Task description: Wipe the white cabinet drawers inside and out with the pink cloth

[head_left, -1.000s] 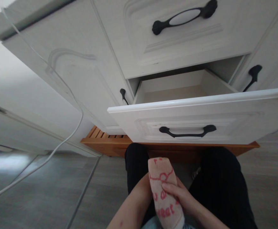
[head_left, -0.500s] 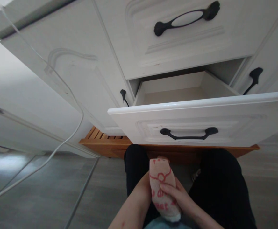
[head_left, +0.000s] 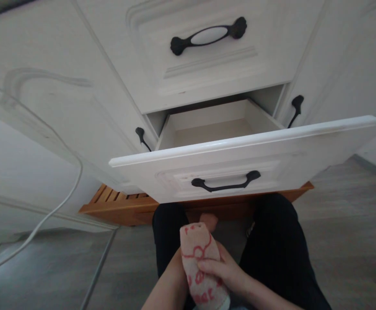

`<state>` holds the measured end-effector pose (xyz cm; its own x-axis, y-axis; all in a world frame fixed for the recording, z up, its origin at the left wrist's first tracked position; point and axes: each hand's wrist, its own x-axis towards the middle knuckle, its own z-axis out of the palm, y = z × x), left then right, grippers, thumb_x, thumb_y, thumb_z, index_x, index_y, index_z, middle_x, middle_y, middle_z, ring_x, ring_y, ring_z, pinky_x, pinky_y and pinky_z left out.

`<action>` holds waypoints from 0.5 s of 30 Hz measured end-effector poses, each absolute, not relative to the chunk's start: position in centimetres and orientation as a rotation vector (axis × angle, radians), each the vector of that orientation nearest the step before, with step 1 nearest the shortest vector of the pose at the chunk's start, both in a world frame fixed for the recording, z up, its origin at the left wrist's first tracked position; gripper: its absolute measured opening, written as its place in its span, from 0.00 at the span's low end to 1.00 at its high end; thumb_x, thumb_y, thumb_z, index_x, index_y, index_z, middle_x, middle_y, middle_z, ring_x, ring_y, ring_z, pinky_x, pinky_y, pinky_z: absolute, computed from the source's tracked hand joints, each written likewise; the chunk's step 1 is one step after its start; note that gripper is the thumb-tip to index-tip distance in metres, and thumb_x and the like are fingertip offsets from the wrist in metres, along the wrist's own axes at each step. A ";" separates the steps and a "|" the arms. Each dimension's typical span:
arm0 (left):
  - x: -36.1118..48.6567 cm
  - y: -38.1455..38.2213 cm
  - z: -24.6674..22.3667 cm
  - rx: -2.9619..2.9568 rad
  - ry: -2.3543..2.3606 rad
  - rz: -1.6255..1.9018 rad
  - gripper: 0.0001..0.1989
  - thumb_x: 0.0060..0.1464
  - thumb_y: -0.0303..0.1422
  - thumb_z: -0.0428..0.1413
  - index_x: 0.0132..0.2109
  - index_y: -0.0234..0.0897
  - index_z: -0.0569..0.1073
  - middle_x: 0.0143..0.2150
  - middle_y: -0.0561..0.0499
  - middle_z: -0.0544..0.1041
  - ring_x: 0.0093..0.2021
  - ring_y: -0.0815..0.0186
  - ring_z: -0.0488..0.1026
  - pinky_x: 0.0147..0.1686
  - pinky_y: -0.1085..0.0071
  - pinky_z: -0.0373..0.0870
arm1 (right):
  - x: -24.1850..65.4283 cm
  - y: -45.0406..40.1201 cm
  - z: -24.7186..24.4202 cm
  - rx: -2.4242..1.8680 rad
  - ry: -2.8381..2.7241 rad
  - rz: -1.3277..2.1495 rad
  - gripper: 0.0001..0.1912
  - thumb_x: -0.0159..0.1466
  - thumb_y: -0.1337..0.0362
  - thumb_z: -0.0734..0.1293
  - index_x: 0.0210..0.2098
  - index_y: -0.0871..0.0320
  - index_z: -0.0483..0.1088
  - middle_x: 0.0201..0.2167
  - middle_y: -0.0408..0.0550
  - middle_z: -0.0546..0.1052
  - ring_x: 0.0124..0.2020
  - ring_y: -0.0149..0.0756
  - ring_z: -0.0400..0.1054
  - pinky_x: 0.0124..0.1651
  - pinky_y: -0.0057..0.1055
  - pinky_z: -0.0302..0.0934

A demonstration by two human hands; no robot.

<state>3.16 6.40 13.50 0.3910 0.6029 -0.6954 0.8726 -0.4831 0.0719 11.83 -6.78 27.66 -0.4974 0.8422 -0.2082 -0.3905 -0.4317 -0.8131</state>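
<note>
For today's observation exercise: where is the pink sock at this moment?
In the head view, the pink sock sits low and centre, gripped between the left hand and right hand, over the person's lap, below the open drawer.

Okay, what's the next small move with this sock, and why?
Probably lift the folded sock up and forward over the open drawer's front. The right hand grips it, the left hand sits behind it, and the drawer directly ahead shows bare space.

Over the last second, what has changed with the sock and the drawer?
The view swung right, so the white open drawer sits further left in the picture. The pink sock with red lettering stays over the left hand, with the right hand still in its grip around it. The drawer stays open.
</note>
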 end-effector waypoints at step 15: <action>3.8 6.4 13.6 2.242 1.240 -0.906 0.13 0.63 0.39 0.58 0.50 0.37 0.74 0.51 0.47 0.77 0.51 0.59 0.75 0.51 0.56 0.75 | 12.2 -6.6 28.1 -0.610 -0.966 2.058 0.23 0.49 0.52 0.76 0.40 0.59 0.75 0.33 0.44 0.76 0.33 0.35 0.68 0.40 0.31 0.61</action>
